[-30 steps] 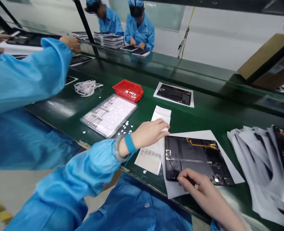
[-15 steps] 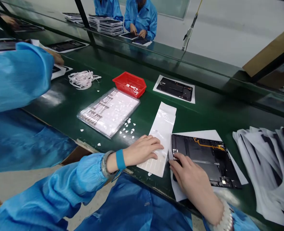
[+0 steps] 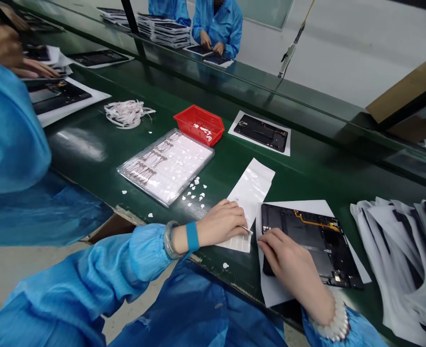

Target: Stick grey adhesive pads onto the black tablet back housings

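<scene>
My left hand (image 3: pixel 223 225) rests on a white sticker sheet (image 3: pixel 254 185) on the bench. Its fingers are curled closed, and a lifted edge of the sheet shows at the fingertips. To the right lies a black tablet housing (image 3: pixel 310 241) with an orange flex cable (image 3: pixel 316 220), set on white paper (image 3: pixel 271 291). My right hand (image 3: pixel 292 265) is at the housing's left edge, thumb and fingertips pinched together. Whatever is between them, if anything, is too small to make out.
A clear-lidded tray (image 3: pixel 167 166) and a red bin (image 3: pixel 199 125) with white bits stand beyond. Loose white stickers (image 3: pixel 194 193) and tangled strips (image 3: pixel 128 114) lie around. Another housing (image 3: pixel 260 132) sits behind; thin white sheets (image 3: pixel 390 255) are stacked right. A co-worker's sleeve (image 3: pixel 10 130) is at left.
My left hand has moved slightly right and its fingers have curled in, with the sheet's edge now lifted. My right hand stays at the housing's edge. The co-worker's arm at left has shifted.
</scene>
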`<state>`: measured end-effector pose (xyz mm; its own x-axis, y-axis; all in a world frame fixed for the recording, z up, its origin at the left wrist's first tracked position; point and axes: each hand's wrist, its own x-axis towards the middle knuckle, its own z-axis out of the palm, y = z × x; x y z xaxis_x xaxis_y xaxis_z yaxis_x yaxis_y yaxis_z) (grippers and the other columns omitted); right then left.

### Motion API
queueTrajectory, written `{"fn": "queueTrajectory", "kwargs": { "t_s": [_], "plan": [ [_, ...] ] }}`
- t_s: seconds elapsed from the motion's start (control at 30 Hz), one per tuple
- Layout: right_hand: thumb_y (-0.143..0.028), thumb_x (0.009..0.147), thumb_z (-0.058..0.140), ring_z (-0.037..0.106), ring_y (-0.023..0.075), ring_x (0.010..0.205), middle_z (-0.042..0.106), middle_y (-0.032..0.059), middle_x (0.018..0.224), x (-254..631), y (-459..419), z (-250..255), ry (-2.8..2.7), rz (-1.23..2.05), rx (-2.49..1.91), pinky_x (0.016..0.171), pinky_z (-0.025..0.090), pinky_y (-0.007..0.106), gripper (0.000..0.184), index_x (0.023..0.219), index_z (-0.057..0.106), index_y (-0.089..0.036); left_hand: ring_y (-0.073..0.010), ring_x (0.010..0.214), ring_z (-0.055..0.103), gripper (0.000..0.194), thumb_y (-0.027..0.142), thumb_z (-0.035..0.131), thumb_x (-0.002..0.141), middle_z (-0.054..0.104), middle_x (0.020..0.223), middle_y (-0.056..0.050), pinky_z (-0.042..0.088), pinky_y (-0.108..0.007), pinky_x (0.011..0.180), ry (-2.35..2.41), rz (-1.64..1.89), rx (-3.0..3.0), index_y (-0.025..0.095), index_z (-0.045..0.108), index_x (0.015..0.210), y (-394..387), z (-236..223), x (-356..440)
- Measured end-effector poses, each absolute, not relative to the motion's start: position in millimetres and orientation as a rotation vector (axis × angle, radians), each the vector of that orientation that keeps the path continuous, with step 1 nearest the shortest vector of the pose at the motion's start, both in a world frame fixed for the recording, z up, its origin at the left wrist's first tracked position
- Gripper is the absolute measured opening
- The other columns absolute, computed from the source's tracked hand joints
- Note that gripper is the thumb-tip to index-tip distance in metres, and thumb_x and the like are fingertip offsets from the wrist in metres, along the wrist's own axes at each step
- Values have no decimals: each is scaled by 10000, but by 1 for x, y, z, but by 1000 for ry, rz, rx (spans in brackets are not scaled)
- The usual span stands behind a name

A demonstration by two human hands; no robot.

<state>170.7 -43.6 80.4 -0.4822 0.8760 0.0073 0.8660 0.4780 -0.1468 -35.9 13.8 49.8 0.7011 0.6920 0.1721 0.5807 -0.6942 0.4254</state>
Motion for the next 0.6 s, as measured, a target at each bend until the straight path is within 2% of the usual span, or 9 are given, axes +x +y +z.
{"fn": "queueTrajectory", "kwargs": {
  "t_s": [0.1, 0.23, 0.33, 0.43, 0.53, 0.6],
  "plan": [
    [-294, 959, 374, 628, 141, 733, 633, 28, 900, 171, -36, 87, -2579, 253, -1550, 620, 455, 257, 232, 931, 594, -225, -152, 865, 515, 210, 381, 584, 886, 643, 828, 11, 279, -282, 745, 939, 454, 2629, 199, 674, 831, 19, 54, -38],
    [-304, 939, 428, 629, 153, 740, 640, 38, 913, 158, -22, 92, -2640, 143, -1491, 569, 433, 258, 193, 975, 597, -218, -144, 876, 519, 254, 406, 562, 898, 647, 826, 8, 278, -289, 745, 886, 432, 2669, 192, 674, 820, 24, 56, -39],
    [-244, 922, 457, 607, 170, 744, 638, 56, 877, 145, -16, 95, -2744, 29, -1434, 546, 407, 270, 174, 887, 621, -197, -140, 873, 532, 269, 406, 556, 903, 649, 823, 4, 285, -292, 748, 888, 412, 2688, 185, 672, 801, 26, 57, -38],
    [-191, 905, 452, 575, 197, 776, 628, 73, 825, 145, -15, 103, -2786, -4, -1354, 586, 416, 292, 203, 791, 620, -181, -149, 880, 546, 267, 414, 577, 887, 659, 843, -2, 285, -289, 737, 884, 388, 2679, 181, 673, 799, 26, 61, -39],
    [-245, 902, 455, 566, 194, 810, 628, 63, 825, 169, -15, 112, -2561, 250, -1427, 676, 442, 302, 214, 768, 614, -193, -162, 863, 567, 354, 525, 593, 831, 660, 824, -3, 295, -288, 733, 852, 342, 2650, 182, 672, 865, 25, 71, -40],
    [-327, 887, 482, 572, 185, 810, 636, 52, 817, 191, -13, 111, -2257, 506, -1552, 721, 448, 305, 229, 742, 608, -202, -161, 863, 575, 411, 564, 562, 831, 660, 890, -7, 313, -290, 756, 810, 373, 2667, 185, 651, 961, 24, 77, -37]
  ]
}}
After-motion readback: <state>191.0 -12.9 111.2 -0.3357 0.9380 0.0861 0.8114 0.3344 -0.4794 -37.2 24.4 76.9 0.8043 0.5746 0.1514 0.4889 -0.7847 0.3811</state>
